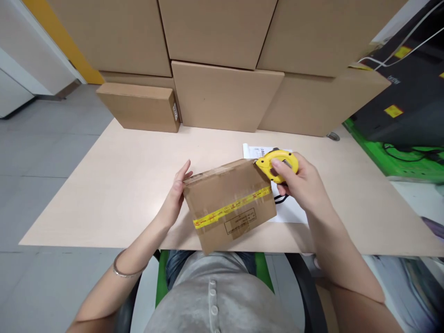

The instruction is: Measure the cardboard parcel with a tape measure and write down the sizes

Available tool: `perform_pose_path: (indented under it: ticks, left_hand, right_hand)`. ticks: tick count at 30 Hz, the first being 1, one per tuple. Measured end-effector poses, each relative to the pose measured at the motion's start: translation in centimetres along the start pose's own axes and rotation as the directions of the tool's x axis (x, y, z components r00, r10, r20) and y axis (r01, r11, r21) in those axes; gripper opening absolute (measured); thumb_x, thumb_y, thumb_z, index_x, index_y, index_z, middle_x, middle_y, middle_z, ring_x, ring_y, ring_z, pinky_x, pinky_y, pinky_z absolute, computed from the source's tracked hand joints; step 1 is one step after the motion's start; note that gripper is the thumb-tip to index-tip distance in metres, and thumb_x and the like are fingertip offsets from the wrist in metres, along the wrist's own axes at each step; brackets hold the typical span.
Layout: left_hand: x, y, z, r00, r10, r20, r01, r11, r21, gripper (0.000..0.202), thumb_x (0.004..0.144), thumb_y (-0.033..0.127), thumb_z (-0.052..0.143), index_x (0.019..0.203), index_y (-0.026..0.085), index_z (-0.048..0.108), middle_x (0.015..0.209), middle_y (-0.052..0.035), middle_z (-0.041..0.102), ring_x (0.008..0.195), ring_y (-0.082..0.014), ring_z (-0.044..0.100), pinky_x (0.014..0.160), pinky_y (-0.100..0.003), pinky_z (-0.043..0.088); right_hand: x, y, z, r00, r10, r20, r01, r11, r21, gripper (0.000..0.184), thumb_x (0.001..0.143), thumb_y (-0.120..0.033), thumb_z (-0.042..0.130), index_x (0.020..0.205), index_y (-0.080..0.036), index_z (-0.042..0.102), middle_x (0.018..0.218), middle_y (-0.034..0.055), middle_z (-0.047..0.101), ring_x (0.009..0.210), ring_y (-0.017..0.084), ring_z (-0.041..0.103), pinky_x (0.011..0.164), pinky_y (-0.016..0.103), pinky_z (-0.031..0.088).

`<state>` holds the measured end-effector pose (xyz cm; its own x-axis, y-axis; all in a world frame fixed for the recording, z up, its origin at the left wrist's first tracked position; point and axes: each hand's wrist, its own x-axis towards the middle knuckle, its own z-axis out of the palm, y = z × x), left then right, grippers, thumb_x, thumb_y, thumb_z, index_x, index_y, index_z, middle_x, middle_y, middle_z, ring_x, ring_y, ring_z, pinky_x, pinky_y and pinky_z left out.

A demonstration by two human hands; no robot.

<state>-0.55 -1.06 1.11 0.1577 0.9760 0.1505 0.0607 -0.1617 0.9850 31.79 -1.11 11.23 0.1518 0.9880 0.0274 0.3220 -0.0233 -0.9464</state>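
A small cardboard box [229,203] sealed with clear tape and a yellow printed strip lies tilted near the front edge of a pale wooden table [121,185]. My left hand [175,196] rests flat against the box's left end, fingers stretched out. My right hand [298,182] is closed round a yellow round hand tool [275,163], which looks like a tape measure or cutter. The tool touches the box's far right corner. A white printed sheet [291,208] lies under the box and my right hand, with a black cord loop on it.
Large cardboard boxes [225,95] are stacked along the table's back, and a flat one [138,106] lies at the back left. A black device [409,101] with cables sits on a green surface at the right. Grey floor lies to the left.
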Motion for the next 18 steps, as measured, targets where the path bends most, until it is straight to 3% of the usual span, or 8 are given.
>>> perform_pose_path:
  ticks: [2,5,7,11,15,18]
  left_hand:
    - [1.2,-1.4,-0.2,0.997,-0.048,0.066,0.053,0.996,-0.074,0.076,0.098,0.078,0.043,0.163,0.039,0.040,0.173,-0.0102,0.040,0.154,-0.0378,0.047,0.119,-0.056,0.049]
    - [3.0,-2.6,-0.5,0.998,-0.040,0.052,0.046,0.991,-0.123,0.089,0.086,0.072,0.067,0.163,0.040,0.036,0.178,-0.0101,0.029,0.158,-0.0419,0.039,0.120,-0.060,0.046]
    - [4.0,-2.7,-0.5,0.999,-0.022,0.046,0.028,0.989,-0.145,0.087,0.085,0.062,0.071,0.162,0.037,0.039,0.174,-0.0118,0.037,0.159,-0.0407,0.038,0.119,-0.058,0.047]
    - [5.5,-2.3,-0.1,0.991,-0.128,0.046,0.136,0.953,-0.271,0.058,0.090,0.044,0.063,0.145,0.027,0.057,0.145,-0.0110,0.067,0.131,-0.0323,0.065,0.106,-0.049,0.056]
    - [6.3,-1.6,0.8,0.977,-0.213,-0.006,0.198,0.919,-0.340,0.037,0.082,0.041,0.065,0.113,0.022,0.072,0.116,-0.0066,0.076,0.104,-0.0262,0.070,0.091,-0.039,0.058]
    - [6.5,-1.1,1.5,0.969,-0.244,-0.030,0.217,0.906,-0.363,0.032,0.078,0.043,0.068,0.098,0.019,0.074,0.099,-0.0048,0.075,0.096,-0.0258,0.068,0.087,-0.037,0.056]
  right_hand:
    - [-0.4,0.3,0.3,1.000,-0.004,-0.028,0.002,0.997,-0.075,0.047,0.085,-0.069,0.077,0.087,-0.025,0.059,0.063,-0.0031,0.062,0.043,0.013,0.053,0.043,0.029,0.040]
    - [-0.6,0.5,0.6,0.999,-0.018,-0.049,0.010,0.989,-0.145,0.046,0.087,-0.069,0.075,0.088,-0.026,0.060,0.060,-0.0032,0.063,0.043,0.015,0.054,0.044,0.031,0.041]
    - [-0.7,0.7,0.7,1.000,-0.001,-0.008,-0.001,0.981,-0.195,0.046,0.088,-0.070,0.072,0.088,-0.026,0.060,0.056,-0.0036,0.061,0.044,0.016,0.054,0.045,0.031,0.041]
    - [-0.3,0.8,1.0,1.000,0.002,0.017,0.002,0.972,-0.237,0.046,0.087,-0.069,0.074,0.085,-0.025,0.061,0.061,-0.0015,0.060,0.052,0.016,0.054,0.047,0.030,0.041]
    - [0.4,-1.8,0.9,0.999,-0.045,0.026,0.042,0.996,0.082,0.041,0.086,-0.064,0.077,0.089,-0.026,0.061,0.079,0.0004,0.062,0.057,0.012,0.050,0.045,0.026,0.038]
    - [1.0,-5.3,1.2,0.982,-0.143,0.123,0.088,0.923,0.374,0.038,0.089,-0.062,0.075,0.086,-0.027,0.060,0.077,-0.0013,0.057,0.051,0.010,0.038,0.040,0.026,0.027]
